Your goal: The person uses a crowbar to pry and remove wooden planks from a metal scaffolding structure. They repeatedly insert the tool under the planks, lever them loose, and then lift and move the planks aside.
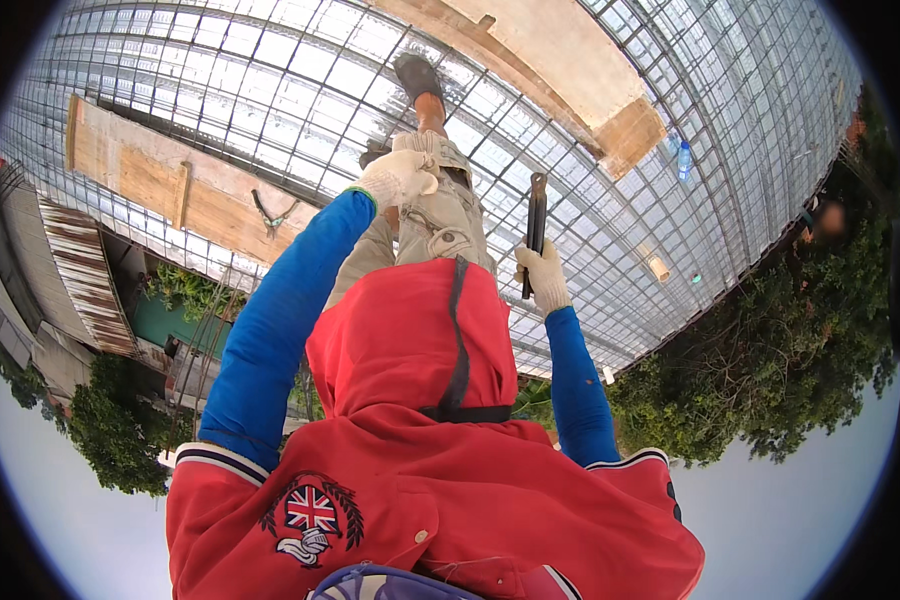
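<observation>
- Right hand [542,275], white glove, clenched round long dark metal tool [536,225], upright over grey steel rebar grid [270,90].
- Left hand [398,178], white glove, fist closed at knee; contents can't tell.

The lower end of the dark tool [536,232] is covered by the gloved right hand [542,276]; its kind cannot be told. The fingers of the gloved left hand [398,178] are curled inward, and whether anything is held is not seen. One foot is hidden behind the knee; only one shoe [416,75] is shown. The red jacket [450,500] is cut off by the lower edge. A small object [275,213] on the wooden plank [160,185] is too small to identify. A figure [825,220] at the right rim is blurred.
</observation>
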Demonstrator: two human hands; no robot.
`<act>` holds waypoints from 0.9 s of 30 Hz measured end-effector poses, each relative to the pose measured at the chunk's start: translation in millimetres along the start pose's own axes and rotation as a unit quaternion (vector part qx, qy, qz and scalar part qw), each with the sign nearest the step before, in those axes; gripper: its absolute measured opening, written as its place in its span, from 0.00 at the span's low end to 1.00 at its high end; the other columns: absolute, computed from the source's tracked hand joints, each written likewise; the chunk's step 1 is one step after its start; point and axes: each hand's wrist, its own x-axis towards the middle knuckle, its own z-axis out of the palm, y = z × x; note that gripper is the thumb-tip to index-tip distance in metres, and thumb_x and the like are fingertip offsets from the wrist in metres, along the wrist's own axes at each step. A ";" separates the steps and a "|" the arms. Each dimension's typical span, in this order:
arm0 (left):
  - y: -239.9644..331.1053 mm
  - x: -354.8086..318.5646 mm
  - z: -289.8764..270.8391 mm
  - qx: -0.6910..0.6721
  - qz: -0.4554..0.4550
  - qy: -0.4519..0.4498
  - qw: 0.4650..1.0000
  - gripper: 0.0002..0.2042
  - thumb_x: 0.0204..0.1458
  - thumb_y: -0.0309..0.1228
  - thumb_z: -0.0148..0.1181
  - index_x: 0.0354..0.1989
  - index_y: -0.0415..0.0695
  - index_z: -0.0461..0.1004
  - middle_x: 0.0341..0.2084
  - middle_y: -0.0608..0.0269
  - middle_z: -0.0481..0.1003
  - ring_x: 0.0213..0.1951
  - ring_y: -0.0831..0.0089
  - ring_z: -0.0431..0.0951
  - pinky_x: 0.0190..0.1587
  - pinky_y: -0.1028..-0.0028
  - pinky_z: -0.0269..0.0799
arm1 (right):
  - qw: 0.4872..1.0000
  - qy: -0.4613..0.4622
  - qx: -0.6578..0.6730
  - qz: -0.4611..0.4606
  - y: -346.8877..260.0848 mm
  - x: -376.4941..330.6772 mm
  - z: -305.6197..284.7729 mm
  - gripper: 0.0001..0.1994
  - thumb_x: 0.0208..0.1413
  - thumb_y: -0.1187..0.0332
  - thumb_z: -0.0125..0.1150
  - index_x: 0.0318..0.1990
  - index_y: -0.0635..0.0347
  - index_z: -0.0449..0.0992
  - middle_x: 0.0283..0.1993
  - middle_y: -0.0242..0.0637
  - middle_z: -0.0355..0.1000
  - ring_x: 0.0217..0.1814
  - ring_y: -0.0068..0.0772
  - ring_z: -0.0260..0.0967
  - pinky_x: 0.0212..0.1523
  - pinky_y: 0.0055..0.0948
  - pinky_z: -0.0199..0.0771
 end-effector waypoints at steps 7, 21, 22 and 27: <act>18.8 -14.8 1.0 0.019 -0.038 0.000 0.999 0.23 0.55 0.42 0.63 0.60 0.57 0.82 0.44 0.55 0.86 0.48 0.57 0.86 0.54 0.60 0.79 | 0.923 0.018 -0.337 -0.184 -86.1 96.6 80.5 0.25 0.42 0.58 0.81 0.42 0.63 0.76 0.35 0.44 0.79 0.40 0.42 0.79 0.44 0.40 0.79; 58.0 16.4 -14.8 0.099 -0.019 -0.023 0.995 0.26 0.56 0.44 0.61 0.58 0.40 0.80 0.49 0.46 0.84 0.53 0.50 0.85 0.54 0.54 0.80 | 0.819 -0.050 -0.460 -0.339 -226.0 72.8 126.3 0.23 0.40 0.65 0.71 0.45 0.70 0.80 0.39 0.62 0.81 0.46 0.64 0.80 0.47 0.48 0.81; 58.4 20.9 -19.7 0.074 -0.020 -0.036 0.996 0.26 0.55 0.45 0.61 0.57 0.38 0.80 0.49 0.45 0.84 0.54 0.49 0.84 0.55 0.54 0.80 | 0.815 -0.045 -0.453 -0.358 -224.3 76.1 127.1 0.22 0.40 0.65 0.71 0.44 0.70 0.80 0.39 0.62 0.80 0.46 0.64 0.80 0.47 0.48 0.81; 55.4 16.4 -42.9 0.018 -0.051 0.028 0.998 0.24 0.55 0.43 0.60 0.56 0.41 0.82 0.50 0.43 0.84 0.55 0.48 0.84 0.58 0.55 0.79 | 0.867 -0.090 -0.385 -0.302 -246.4 64.5 133.2 0.21 0.38 0.66 0.70 0.42 0.68 0.80 0.38 0.63 0.80 0.45 0.64 0.80 0.48 0.48 0.81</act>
